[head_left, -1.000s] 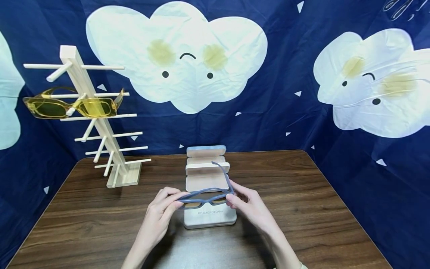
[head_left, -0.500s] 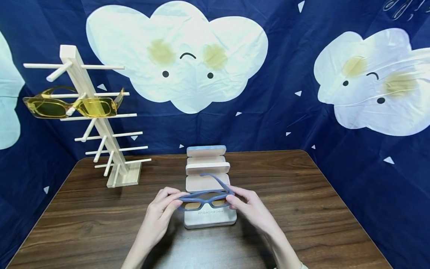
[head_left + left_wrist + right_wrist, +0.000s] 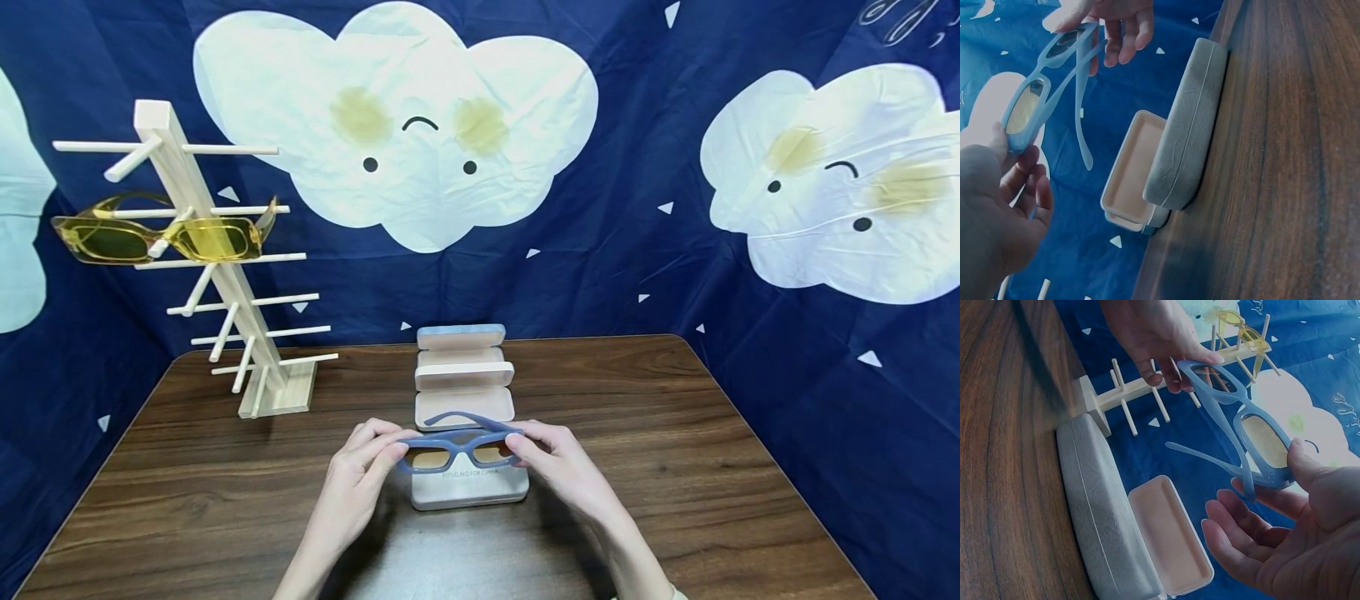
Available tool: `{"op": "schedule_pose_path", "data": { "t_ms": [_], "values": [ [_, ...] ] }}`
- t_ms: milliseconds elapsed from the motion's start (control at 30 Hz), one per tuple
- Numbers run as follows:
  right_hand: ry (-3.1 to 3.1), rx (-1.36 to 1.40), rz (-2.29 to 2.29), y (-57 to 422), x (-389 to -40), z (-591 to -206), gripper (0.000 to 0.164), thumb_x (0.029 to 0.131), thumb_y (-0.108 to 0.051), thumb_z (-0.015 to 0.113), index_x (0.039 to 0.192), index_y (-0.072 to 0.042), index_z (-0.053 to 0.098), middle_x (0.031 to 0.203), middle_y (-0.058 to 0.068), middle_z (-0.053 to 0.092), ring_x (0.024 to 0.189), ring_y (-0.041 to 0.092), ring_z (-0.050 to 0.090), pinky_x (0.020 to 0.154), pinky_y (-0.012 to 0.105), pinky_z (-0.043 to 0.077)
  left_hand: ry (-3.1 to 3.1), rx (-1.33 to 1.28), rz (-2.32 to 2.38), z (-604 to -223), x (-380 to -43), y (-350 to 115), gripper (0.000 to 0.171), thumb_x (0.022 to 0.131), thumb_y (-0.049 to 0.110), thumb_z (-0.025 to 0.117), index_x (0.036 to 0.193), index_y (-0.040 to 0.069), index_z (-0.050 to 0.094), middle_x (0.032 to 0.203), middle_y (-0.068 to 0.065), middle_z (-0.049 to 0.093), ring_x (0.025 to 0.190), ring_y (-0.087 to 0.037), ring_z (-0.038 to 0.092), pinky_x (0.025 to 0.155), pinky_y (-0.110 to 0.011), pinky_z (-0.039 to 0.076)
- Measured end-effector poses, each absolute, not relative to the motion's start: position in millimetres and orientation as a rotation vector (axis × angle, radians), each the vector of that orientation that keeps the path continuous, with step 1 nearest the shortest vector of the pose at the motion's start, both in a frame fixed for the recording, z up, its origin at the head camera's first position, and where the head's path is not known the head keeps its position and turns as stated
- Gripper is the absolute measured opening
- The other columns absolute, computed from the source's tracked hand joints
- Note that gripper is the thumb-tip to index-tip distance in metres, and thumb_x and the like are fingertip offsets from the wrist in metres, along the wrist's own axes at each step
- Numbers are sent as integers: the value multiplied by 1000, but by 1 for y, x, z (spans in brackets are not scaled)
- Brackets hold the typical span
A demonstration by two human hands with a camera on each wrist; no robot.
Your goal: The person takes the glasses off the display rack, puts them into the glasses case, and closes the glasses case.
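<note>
Blue-framed sunglasses [image 3: 462,443] with amber-tinted lenses are held up over a shut grey glasses case [image 3: 468,493]. My left hand [image 3: 358,462] pinches the left end of the frame between thumb and fingers. At the other end, the right hand [image 3: 558,457] grips the corner by the hinge, thumb on the front. One temple lies along the back of the frame, while the other slants inward from the right hinge, partly folded. The right wrist view shows the right hand [image 3: 1285,519] with its lower fingers curled beneath the sunglasses [image 3: 1242,403].
Behind the shut case, an open glasses case [image 3: 463,406] with a pinkish lining stands on the wooden table [image 3: 637,467], another open case [image 3: 461,337] beyond it. A wooden peg rack [image 3: 238,287] stands at the left, carrying yellow sunglasses [image 3: 213,240]. A cloud-print cloth hangs behind.
The temple at the right hinge has swung inward and down, from pointing back to lying nearly across the frame. The front has tilted, showing more lens. Both hands keep their places.
</note>
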State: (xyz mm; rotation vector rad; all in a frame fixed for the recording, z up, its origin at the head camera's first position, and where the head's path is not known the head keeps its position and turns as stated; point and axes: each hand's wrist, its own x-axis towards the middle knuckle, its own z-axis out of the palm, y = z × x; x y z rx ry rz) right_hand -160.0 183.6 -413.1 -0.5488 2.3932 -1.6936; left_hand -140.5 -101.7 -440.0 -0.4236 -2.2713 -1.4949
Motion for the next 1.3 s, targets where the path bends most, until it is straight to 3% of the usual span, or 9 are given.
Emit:
{"op": "schedule_pose_path", "data": {
  "t_ms": [167,333,633,1000,1100,1300],
  "values": [
    [2412,-567,-1681,184,-160,-414,30,106,-20,57,120,3,71,110,31,68,92,1,64,82,25,59,-2262,-440,-1507,-439,-139,-101,21,100,5,63,105,17,80,98,5,69,100,2,55,82,-13,43],
    [2457,-579,-1665,183,-160,-415,25,105,-19,58,110,1,73,101,21,68,86,1,58,76,19,52,-2257,-419,-1554,-439,-140,-100,21,100,6,63,103,18,80,98,6,70,100,2,56,83,-12,44],
    [2463,-514,-1717,182,-160,-415,20,102,-19,63,98,-3,73,88,4,64,79,3,54,69,19,45,-2292,-331,-1542,-440,-140,-99,15,98,9,68,100,17,80,96,6,70,93,4,57,78,-15,46],
    [2506,-435,-1719,181,-161,-415,18,99,-19,68,96,-4,76,101,13,74,88,3,61,78,18,49,-2314,-200,-1570,-437,-141,-98,7,93,13,75,91,17,80,89,6,71,84,3,56,71,-16,46],
    [2506,-473,-1685,184,-162,-416,20,100,-20,66,97,-4,77,105,13,74,94,4,62,84,18,49,-2329,-176,-1580,-437,-141,-98,7,93,16,76,88,19,80,89,7,70,83,2,56,72,-15,44],
    [2411,-528,-1629,186,-164,-414,25,104,-18,59,103,1,75,109,18,71,94,4,58,82,19,49,-2384,-101,-1592,-430,-141,-100,11,95,22,74,88,16,80,88,7,71,81,2,56,72,-17,44]
  ]
}}
